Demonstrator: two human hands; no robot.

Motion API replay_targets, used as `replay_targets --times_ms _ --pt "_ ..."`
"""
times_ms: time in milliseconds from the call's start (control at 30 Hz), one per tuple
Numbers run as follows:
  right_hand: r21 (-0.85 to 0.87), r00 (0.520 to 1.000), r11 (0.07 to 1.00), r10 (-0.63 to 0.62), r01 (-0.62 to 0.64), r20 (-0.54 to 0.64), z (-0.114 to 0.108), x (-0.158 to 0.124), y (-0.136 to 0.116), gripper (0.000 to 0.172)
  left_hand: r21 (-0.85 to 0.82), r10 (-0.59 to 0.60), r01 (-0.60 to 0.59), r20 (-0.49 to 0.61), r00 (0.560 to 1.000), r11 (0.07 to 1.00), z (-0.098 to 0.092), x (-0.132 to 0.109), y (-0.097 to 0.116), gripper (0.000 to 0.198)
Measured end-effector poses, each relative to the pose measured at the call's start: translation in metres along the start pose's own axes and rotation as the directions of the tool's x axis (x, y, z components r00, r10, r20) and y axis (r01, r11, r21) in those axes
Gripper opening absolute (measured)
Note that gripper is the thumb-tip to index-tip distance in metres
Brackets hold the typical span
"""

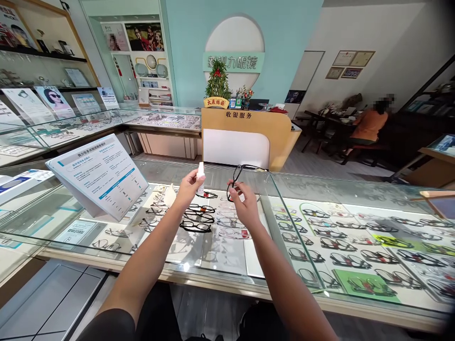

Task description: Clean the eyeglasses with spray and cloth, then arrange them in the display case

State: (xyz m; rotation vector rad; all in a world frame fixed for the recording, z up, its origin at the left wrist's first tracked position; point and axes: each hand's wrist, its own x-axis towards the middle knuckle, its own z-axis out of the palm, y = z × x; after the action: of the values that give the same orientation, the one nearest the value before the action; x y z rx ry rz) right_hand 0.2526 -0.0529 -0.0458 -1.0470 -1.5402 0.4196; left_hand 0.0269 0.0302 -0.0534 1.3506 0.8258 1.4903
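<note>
My left hand (189,187) is closed around a small white bottle (201,176), held upright above the glass counter (227,265). To its right, my right hand (244,202) grips a pair of black-framed glasses (237,174) by one lens rim; a temple arm stretches off to the right. The bottle and the glasses are apart from each other. Beneath the glass, below both hands, lie rows of eyeglass frames (196,218), dark ones under the left hand and clear ones nearer the right.
A tented information card (103,175) stands on the counter at left. More display cases (341,232) with frames extend to the right. Beyond is a wooden cashier desk (249,118) with a plant (217,83). A person in orange (371,122) sits at a far table.
</note>
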Motion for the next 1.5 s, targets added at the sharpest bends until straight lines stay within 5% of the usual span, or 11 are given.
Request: replay_targets --times_ms 233,433,567,700,867,1133,1500 --pt "0.239 0.983 0.956 0.150 -0.171 0.105 -0.006 0.006 0.002 0.043 -0.310 -0.152 0.288 0.395 0.906 0.906 0.012 -0.016 0.017 0.062" --pt "0.325 0.945 0.911 0.164 -0.256 0.285 -0.010 0.009 -0.003 0.043 -0.306 -0.185 0.343 0.446 0.876 0.888 0.014 -0.014 0.019 0.071" --pt "0.344 0.919 0.897 0.145 -0.278 0.367 -0.010 0.008 -0.006 0.046 -0.194 -0.165 0.224 0.280 0.946 0.955 0.019 -0.014 0.018 0.074" --pt "0.349 0.905 0.893 0.129 -0.284 0.406 -0.004 0.005 -0.008 0.046 0.053 -0.020 0.012 0.151 0.988 0.999 0.024 -0.020 0.020 0.068" --pt "0.346 0.888 0.900 0.088 -0.265 0.451 0.003 0.001 -0.014 0.052 0.288 0.145 -0.190 0.172 0.974 0.939 0.025 -0.025 0.022 0.075" --pt "0.372 0.865 0.892 0.039 -0.255 0.500 0.004 -0.003 -0.023 0.048 0.369 0.206 -0.256 0.168 0.964 0.894 0.022 -0.026 0.023 0.071" --pt "0.447 0.937 0.847 0.151 -0.287 0.315 0.002 0.003 -0.016 0.048 0.372 0.171 -0.286 0.314 0.934 0.883 0.027 -0.036 0.029 0.071"
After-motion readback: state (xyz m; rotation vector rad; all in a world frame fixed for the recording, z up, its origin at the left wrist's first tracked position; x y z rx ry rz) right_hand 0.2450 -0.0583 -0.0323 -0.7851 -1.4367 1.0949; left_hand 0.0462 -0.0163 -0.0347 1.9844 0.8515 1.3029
